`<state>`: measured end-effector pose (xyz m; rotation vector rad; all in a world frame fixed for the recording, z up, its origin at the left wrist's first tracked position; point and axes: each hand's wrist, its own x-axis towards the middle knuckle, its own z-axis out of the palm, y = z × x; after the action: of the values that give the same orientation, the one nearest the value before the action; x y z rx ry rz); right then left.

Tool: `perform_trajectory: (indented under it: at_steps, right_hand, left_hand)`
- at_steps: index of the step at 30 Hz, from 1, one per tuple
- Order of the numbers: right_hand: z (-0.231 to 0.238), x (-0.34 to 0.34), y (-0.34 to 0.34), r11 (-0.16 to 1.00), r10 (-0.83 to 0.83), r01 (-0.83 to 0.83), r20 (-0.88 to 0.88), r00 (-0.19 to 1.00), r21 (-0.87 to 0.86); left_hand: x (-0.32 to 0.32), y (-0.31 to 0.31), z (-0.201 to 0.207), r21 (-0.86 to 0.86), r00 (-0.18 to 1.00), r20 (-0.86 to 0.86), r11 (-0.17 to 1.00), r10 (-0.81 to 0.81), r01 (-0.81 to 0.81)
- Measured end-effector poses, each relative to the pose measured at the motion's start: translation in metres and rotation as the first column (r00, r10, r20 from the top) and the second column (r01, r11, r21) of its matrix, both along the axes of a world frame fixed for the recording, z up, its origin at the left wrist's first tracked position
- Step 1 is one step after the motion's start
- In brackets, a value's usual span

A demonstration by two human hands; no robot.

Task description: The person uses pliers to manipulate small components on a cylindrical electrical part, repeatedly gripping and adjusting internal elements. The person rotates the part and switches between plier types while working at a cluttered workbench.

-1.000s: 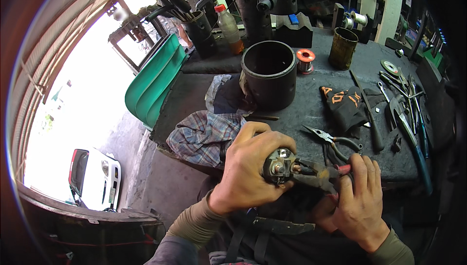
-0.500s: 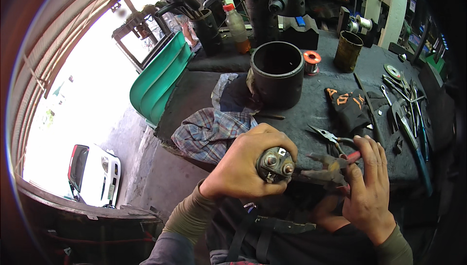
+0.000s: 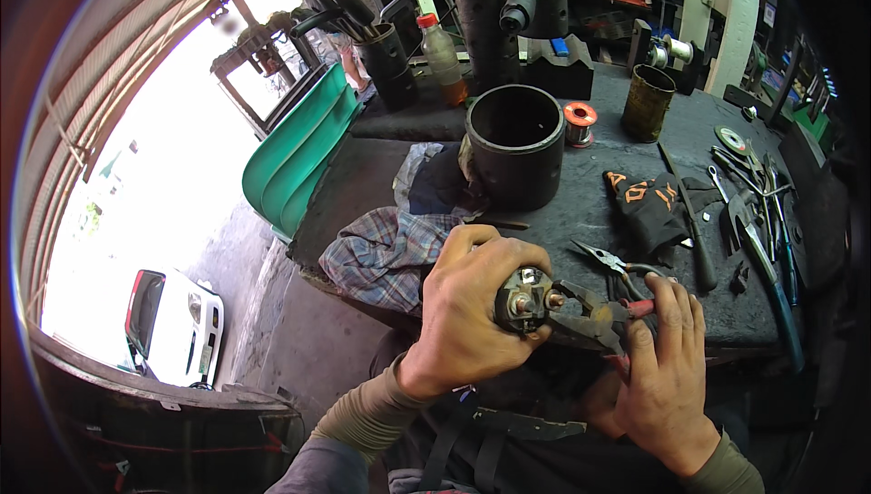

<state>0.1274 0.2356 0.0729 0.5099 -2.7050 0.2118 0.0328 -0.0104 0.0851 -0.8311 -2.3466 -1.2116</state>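
Observation:
My left hand (image 3: 472, 317) is wrapped round a dark cylindrical starter solenoid (image 3: 515, 323), whose end with two copper-coloured threaded studs faces up. My right hand (image 3: 667, 376) grips worn pliers (image 3: 599, 317) by their red handles. The pliers' parted jaws reach to the stud on the right side of the solenoid; whether they pinch it I cannot tell. Just beyond my right hand, needle-nose pliers (image 3: 603, 256) lie on the bench. A plaid cloth (image 3: 381, 254) is bunched on the bench edge beside my left hand.
On the dark workbench (image 3: 590, 185) stand a thick black pipe section (image 3: 515, 163), a solder spool (image 3: 580, 122) and a rusty can (image 3: 649, 104). A black cloth with orange marks (image 3: 644, 208), a file (image 3: 689, 222) and several hand tools (image 3: 758, 231) lie to the right.
The solenoid has shifted slightly right and up in my left hand. The pliers have moved left, bringing their jaws from beside the solenoid to its right stud.

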Motion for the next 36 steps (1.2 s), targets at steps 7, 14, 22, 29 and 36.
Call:
perform_trajectory:
  at_steps: [7,14,22,29,36]
  right_hand:
    - [-0.004,0.006,-0.003,0.999,-0.04,0.04,0.018,0.999,0.015]
    - [-0.007,-0.002,0.007,0.998,0.065,-0.064,-0.036,0.997,0.026]
    - [-0.008,-0.021,0.031,0.952,0.251,-0.211,-0.172,0.953,0.22]
    - [-0.004,-0.01,0.018,0.996,0.086,-0.087,-0.051,0.995,-0.026]
    - [-0.003,-0.004,0.002,0.998,0.048,-0.048,0.023,0.999,-0.027]
  left_hand:
    - [0.001,0.009,0.001,-0.037,0.99,-0.122,0.996,0.071,-0.076]
    - [-0.002,0.0,0.0,-0.081,0.996,0.045,0.993,-0.082,0.085]
    - [-0.022,-0.024,0.008,-0.075,0.749,0.433,0.807,-0.502,0.585]
    - [-0.01,-0.016,-0.003,0.02,0.936,0.272,0.974,-0.224,0.228]
    - [-0.002,-0.009,-0.004,0.011,0.99,0.131,0.999,-0.045,0.044]
